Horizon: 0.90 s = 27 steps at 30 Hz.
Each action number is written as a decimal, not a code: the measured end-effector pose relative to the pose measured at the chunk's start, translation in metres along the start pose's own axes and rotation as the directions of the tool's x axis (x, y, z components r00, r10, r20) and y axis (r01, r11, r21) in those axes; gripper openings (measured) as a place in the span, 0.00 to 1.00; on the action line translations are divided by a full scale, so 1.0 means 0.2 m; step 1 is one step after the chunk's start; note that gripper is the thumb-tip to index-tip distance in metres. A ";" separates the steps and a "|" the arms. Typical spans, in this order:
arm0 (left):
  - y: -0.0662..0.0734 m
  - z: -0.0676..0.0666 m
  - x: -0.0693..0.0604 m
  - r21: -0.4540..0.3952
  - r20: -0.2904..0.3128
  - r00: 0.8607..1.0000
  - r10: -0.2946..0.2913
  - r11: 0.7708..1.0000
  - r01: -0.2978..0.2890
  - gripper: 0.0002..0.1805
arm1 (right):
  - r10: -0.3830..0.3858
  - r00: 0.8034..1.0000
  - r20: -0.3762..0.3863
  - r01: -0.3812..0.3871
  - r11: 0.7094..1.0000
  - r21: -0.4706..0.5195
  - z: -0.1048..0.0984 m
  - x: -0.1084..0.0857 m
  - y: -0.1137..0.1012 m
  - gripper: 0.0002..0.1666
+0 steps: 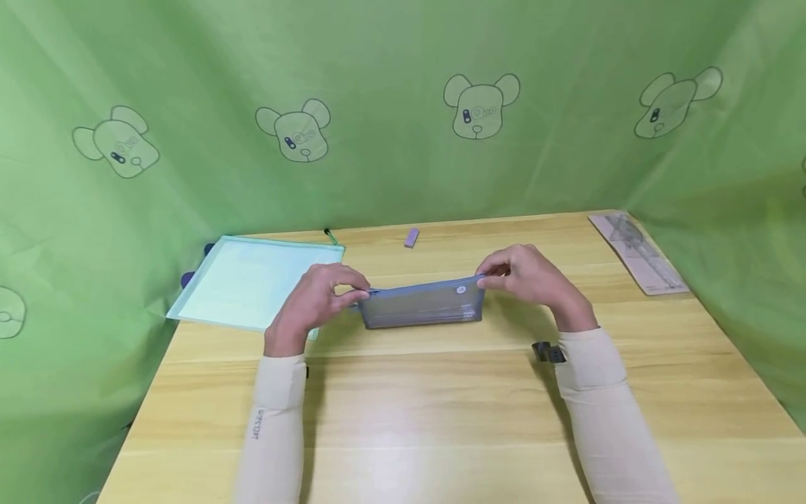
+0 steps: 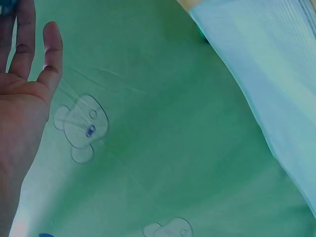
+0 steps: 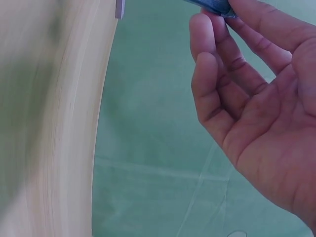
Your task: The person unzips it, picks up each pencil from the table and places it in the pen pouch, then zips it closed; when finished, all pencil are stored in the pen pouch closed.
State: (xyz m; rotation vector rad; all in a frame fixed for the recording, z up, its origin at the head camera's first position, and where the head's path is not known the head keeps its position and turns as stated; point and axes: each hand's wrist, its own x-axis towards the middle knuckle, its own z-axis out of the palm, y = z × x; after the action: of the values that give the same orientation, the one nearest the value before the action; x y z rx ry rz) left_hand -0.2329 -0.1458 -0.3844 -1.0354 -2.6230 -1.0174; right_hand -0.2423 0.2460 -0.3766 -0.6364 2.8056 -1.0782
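Between both hands is a grey see-through zip pencil pouch [image 1: 422, 308] with a blue zip edge along its top and a small round white mark near the right end. My left hand [image 1: 317, 297] pinches the top left corner between thumb and fingers. At the opposite top corner, my right hand [image 1: 525, 280] pinches the blue edge. The right wrist view shows just a bit of the blue corner [image 3: 215, 6] in the fingertips, with the other fingers loosely bent. In the left wrist view most of the pouch is out of frame. Whether anything lies inside the pouch, I cannot tell.
A light turquoise zip document bag [image 1: 245, 283] lies at the left of the wooden table [image 1: 403, 420]. A small purple eraser-like block [image 1: 412, 238] sits near the back edge. Clear rulers on a pinkish card [image 1: 639, 255] lie back right. Green curtain [image 1: 390, 182] surrounds the table.
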 end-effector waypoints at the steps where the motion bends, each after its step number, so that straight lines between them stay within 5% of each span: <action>1: -0.01 -0.01 -0.01 -0.007 -0.007 1.000 -0.007 1.000 0.007 0.04 | 0.005 1.000 0.008 -0.005 1.000 0.002 -0.01 0.00 0.00 0.04; 10: -0.07 -0.02 -0.05 -0.050 -0.061 0.997 -0.052 0.998 0.049 0.04 | 0.051 0.996 0.073 -0.053 0.998 0.027 -0.07 -0.04 0.05 0.05; 27: -0.05 -0.02 -0.05 -0.141 0.038 0.987 -0.154 0.977 0.158 0.04 | -0.017 0.999 0.041 0.018 1.000 -0.011 -0.03 -0.05 0.03 0.03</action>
State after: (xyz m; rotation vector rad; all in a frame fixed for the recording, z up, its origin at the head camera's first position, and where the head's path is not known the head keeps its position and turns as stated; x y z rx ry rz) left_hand -0.2320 -0.1602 -0.3905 -0.8868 -2.7225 -1.2513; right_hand -0.2370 0.2584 -0.3765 -0.6778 2.7786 -1.0401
